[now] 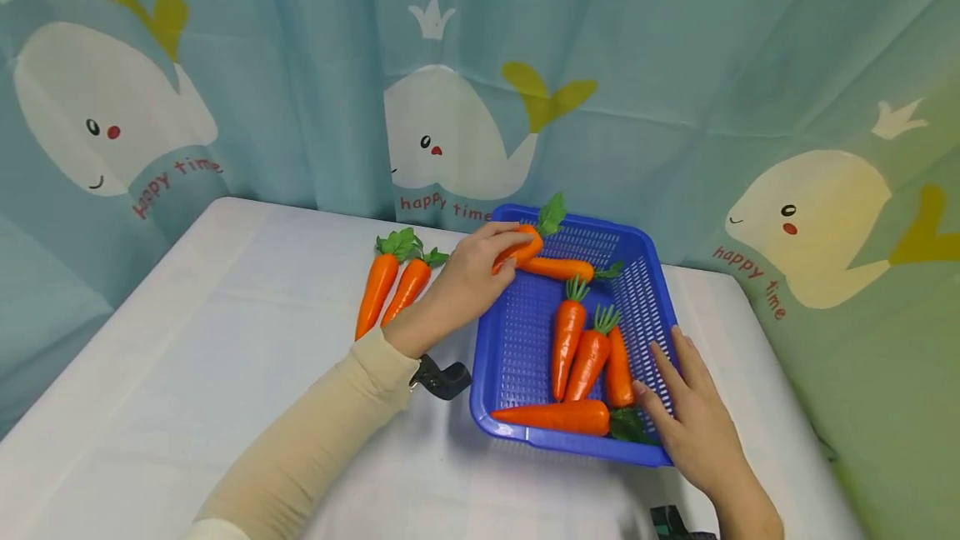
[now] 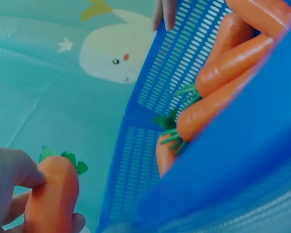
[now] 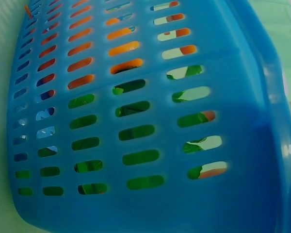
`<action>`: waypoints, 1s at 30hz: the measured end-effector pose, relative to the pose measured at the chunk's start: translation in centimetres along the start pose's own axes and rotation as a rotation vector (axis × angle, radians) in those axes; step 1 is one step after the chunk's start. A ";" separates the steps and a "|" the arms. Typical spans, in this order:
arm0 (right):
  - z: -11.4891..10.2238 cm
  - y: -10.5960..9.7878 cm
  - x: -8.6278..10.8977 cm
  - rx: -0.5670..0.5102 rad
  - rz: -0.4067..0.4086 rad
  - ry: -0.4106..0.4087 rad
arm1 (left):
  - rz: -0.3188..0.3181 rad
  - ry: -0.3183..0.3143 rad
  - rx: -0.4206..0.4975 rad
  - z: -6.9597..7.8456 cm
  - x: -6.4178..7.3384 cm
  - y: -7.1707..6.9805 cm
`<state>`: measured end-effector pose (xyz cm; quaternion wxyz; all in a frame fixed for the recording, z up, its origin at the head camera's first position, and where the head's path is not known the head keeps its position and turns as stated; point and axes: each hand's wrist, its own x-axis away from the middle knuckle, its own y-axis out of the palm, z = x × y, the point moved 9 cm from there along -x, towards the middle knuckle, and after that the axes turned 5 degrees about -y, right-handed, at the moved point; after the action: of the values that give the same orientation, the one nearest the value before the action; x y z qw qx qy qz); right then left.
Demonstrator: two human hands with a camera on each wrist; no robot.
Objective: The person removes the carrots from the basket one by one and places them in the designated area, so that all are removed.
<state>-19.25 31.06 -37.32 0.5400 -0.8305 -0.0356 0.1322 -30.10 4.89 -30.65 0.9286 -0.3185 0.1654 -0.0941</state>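
Note:
My left hand [image 1: 471, 275] grips an orange carrot [image 1: 529, 247] with a green leafy top, at the far left corner of a blue plastic basket [image 1: 478, 390]. In the left wrist view, thumb and fingers wrap around that carrot [image 2: 53, 194]. Several carrots lie inside the basket: one crosswise carrot [image 1: 558, 268] near the far end, a group of upright-lying ones [image 1: 567, 340] in the middle, and a crosswise carrot [image 1: 555, 417] along the near side. My right hand [image 1: 703, 432] rests on the basket's right rim, fingers extended. The right wrist view shows mostly the perforated basket wall [image 3: 242, 194].
Two more carrots [image 1: 377, 294] lie on the white table [image 1: 187, 373] left of the basket, partly behind my left forearm. A curtain [image 1: 300, 107] with whale prints hangs behind the table and along its sides. Each wrist wears a black strap [image 1: 444, 379].

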 end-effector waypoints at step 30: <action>-0.5 -0.2 0.1 0.085 0.026 -0.058 | 0.101 -0.265 -0.034 -9.2 3.9 -1.3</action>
<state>-19.00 30.71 -36.93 0.5718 -0.8029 -0.0349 0.1647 -29.95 -2.39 -37.63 0.9404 -0.3349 0.0586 -0.0018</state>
